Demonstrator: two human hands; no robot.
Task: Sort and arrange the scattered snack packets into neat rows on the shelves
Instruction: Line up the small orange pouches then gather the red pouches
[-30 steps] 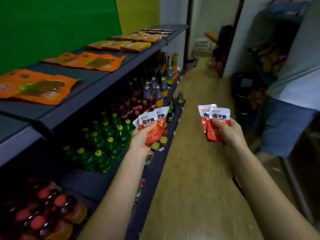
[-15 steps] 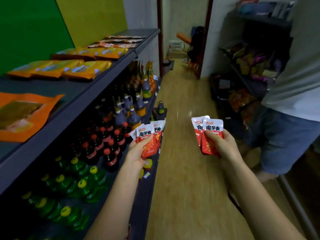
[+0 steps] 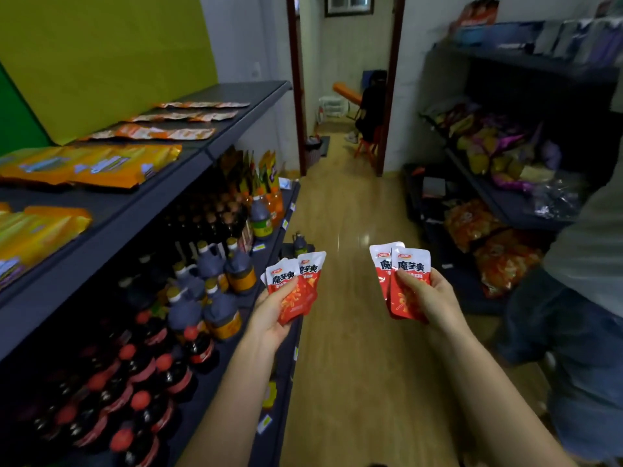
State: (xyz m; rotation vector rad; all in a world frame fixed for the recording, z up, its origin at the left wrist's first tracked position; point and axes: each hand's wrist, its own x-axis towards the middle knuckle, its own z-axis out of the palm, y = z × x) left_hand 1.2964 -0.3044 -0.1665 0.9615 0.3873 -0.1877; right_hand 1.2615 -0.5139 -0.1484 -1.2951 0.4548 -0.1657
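Grips a fan of snack packets (image 3: 298,291) in the left hand (image 3: 271,318), thumb across the printed front, fingers curled behind. Pinches an overlapped pair of packets (image 3: 404,281) in the right hand (image 3: 429,299) the same way. Carries both bunches upright, long axis vertical, printed faces toward the camera, out over the aisle floor (image 3: 354,365), below and to the right of the top shelf (image 3: 111,210). Puts the left hand nearer that shelf, just beside the bottles (image 3: 215,298) on the tiers beneath it; leaves the right hand well apart from it. Calls, most likely, for a reach up and leftward and a turn from upright to flat, to match the orange packets (image 3: 101,163) lying in rows on the top shelf. Differs from half a second back mainly in viewpoint: further along the top shelf, doorway (image 3: 344,79) larger, grips the same, hands about as far apart.
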